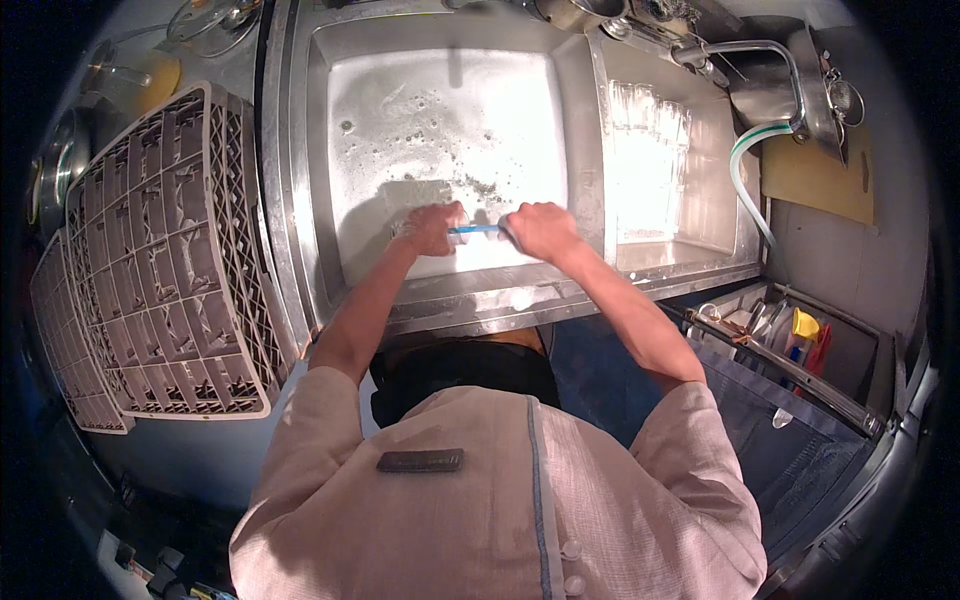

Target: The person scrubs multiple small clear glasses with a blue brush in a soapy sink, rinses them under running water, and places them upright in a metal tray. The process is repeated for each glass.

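Observation:
Over the near part of a steel sink basin filled with sudsy water, my left hand is closed around a clear glass, mostly hidden by the fingers. My right hand grips a blue-handled tool, perhaps a brush, whose blue shaft runs leftward to the glass. Whether its end is inside the glass is hard to tell. A pale rectangular shape shows in the water just beyond my left hand.
Several clear glasses stand in the right basin. A faucet with a pale hose is at the upper right. Plastic glass racks lean at the left. An open drawer of utensils lies at the lower right.

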